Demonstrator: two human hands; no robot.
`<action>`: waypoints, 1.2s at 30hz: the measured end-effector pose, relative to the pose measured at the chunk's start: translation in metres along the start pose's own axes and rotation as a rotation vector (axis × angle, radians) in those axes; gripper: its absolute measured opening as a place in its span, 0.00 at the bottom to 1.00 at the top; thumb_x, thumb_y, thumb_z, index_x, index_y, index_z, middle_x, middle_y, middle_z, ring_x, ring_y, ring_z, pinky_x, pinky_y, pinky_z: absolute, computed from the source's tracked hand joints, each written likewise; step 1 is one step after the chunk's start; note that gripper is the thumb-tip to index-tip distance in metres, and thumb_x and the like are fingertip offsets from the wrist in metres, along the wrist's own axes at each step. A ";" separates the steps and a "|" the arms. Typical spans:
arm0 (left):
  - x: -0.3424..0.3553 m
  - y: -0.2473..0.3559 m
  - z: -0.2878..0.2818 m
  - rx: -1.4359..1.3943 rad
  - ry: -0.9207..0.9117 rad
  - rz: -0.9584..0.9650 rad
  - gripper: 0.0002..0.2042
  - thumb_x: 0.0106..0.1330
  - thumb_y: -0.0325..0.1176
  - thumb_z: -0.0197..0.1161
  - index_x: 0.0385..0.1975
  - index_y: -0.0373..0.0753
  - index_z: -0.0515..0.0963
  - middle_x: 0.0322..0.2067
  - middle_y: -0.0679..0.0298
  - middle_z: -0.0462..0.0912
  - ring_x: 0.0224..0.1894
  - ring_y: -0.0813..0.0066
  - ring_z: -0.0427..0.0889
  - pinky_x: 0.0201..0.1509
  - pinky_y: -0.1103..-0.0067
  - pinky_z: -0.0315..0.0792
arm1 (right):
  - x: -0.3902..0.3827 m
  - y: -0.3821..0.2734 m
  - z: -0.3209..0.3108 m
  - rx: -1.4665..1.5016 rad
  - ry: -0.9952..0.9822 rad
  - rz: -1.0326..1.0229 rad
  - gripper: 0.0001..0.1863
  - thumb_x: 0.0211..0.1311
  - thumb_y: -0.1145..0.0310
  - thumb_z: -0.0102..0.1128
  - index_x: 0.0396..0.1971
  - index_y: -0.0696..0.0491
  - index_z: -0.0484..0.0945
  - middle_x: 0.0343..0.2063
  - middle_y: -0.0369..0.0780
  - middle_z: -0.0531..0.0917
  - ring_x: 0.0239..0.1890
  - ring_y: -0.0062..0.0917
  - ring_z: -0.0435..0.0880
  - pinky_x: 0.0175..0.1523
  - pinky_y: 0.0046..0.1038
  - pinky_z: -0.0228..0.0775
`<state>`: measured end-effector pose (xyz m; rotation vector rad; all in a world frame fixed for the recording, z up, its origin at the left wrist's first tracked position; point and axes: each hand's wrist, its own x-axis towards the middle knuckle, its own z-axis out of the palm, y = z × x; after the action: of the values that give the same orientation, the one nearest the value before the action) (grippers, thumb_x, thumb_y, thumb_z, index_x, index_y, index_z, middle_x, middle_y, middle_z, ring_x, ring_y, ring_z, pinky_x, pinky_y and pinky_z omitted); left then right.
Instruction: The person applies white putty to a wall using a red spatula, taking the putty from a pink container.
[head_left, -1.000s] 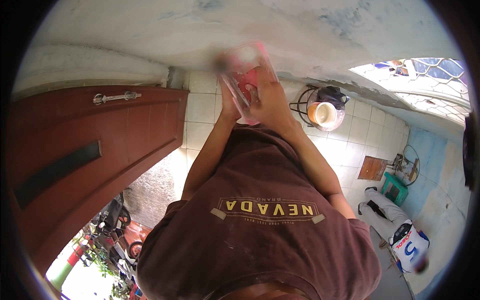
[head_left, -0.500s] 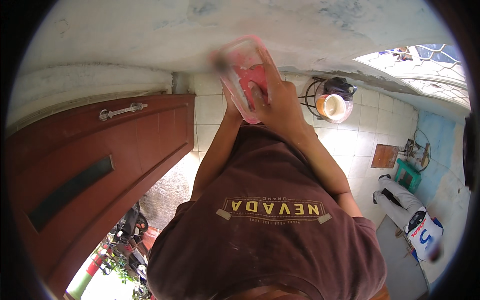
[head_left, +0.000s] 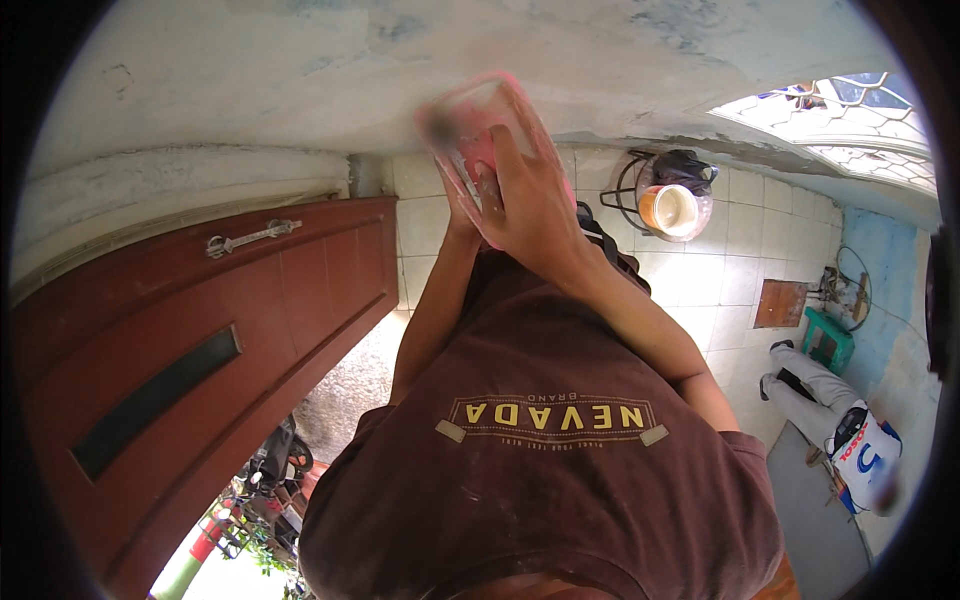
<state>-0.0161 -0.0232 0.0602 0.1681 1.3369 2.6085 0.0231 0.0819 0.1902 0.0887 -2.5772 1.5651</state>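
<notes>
A shallow pink tray (head_left: pixel 500 82) with rounded corners is held up close to the pale wall, streaked inside with a whitish paste. My left hand (head_left: pixel 461 212) grips its near left side from beneath, and most of those fingers are hidden. Over the tray's right part lies my right hand (head_left: pixel 535 208), its index finger reaching inside and the thumb bent in. Whatever the right fingers pinch is hidden under them. A dark blurred spot covers the tray's far left corner.
The patchy wall (head_left: pixel 330 75) runs across the top. A brown door (head_left: pixel 290 290) stands at left. To the right, an orange-and-white bucket (head_left: pixel 670 212) sits beside a black plastic bag (head_left: pixel 685 172) on a round stand. A person (head_left: pixel 850 440) is farther right, near a green stool (head_left: pixel 828 342).
My right hand has shifted left and slightly nearer me over the tray, covering more of its red patch. The left hand keeps its hold. The view has shifted a little.
</notes>
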 end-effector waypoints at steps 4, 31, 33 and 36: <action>0.004 0.002 0.002 -0.002 0.042 -0.047 0.25 0.82 0.48 0.45 0.72 0.43 0.59 0.65 0.60 0.70 0.66 0.64 0.73 0.68 0.66 0.73 | 0.004 0.012 0.006 -0.049 0.047 -0.054 0.15 0.62 0.77 0.56 0.48 0.65 0.69 0.23 0.53 0.82 0.32 0.55 0.81 0.52 0.44 0.69; 0.009 0.015 0.012 0.196 0.020 -0.029 0.35 0.79 0.64 0.30 0.65 0.40 0.67 0.51 0.60 0.81 0.43 0.74 0.85 0.39 0.79 0.83 | 0.003 0.020 -0.001 0.053 0.106 -0.121 0.14 0.65 0.77 0.57 0.49 0.60 0.70 0.29 0.54 0.82 0.32 0.55 0.82 0.36 0.48 0.70; 0.013 0.015 0.016 0.160 0.104 -0.006 0.35 0.79 0.65 0.31 0.65 0.40 0.68 0.52 0.60 0.80 0.46 0.72 0.85 0.42 0.78 0.83 | 0.004 0.022 -0.002 0.005 0.189 -0.189 0.14 0.64 0.77 0.58 0.50 0.60 0.72 0.29 0.52 0.82 0.31 0.52 0.82 0.36 0.44 0.72; 0.017 0.019 0.021 -0.077 0.167 0.005 0.33 0.79 0.63 0.37 0.65 0.40 0.69 0.54 0.58 0.80 0.51 0.69 0.84 0.49 0.74 0.83 | 0.005 0.020 -0.012 -0.023 0.340 -0.241 0.14 0.64 0.75 0.61 0.49 0.58 0.75 0.27 0.48 0.84 0.28 0.43 0.83 0.35 0.35 0.74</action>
<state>-0.0311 -0.0138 0.0876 -0.0596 1.2843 2.7248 0.0164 0.1017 0.1789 0.1146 -2.2290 1.3345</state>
